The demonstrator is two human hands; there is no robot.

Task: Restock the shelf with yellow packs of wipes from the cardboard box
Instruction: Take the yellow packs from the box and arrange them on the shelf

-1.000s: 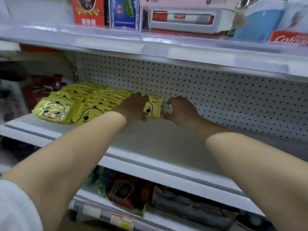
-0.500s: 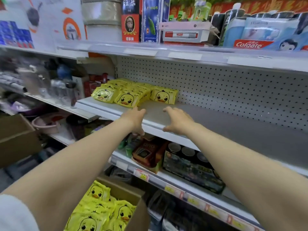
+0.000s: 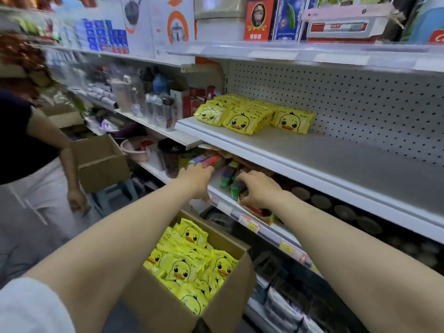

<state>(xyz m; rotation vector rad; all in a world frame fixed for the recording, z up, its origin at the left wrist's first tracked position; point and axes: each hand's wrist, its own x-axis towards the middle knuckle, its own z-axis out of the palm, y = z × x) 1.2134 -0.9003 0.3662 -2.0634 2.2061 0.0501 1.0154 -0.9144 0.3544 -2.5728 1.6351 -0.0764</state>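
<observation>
Yellow duck-print packs of wipes [image 3: 249, 115] lie in rows at the left end of the grey shelf [image 3: 336, 152], against the pegboard. An open cardboard box [image 3: 168, 306] below my arms holds several more yellow packs [image 3: 189, 265]. My left hand [image 3: 198, 179] and my right hand [image 3: 258, 188] hang in front of the lower shelf, between the grey shelf and the box. Both hold nothing, with fingers loosely bent and pointing down.
Another person [image 3: 28, 145] stands at the left beside a second cardboard box [image 3: 101, 162] on a stool. The lower shelf [image 3: 240, 212] carries coloured packets and round tins. Bottles [image 3: 153, 104] stand left of the wipes. Boxed goods fill the top shelf [image 3: 288, 51].
Both hands let go of a pack set at the right of the row, pulled back off the shelf and dropped toward the box. My view drew back and down.
</observation>
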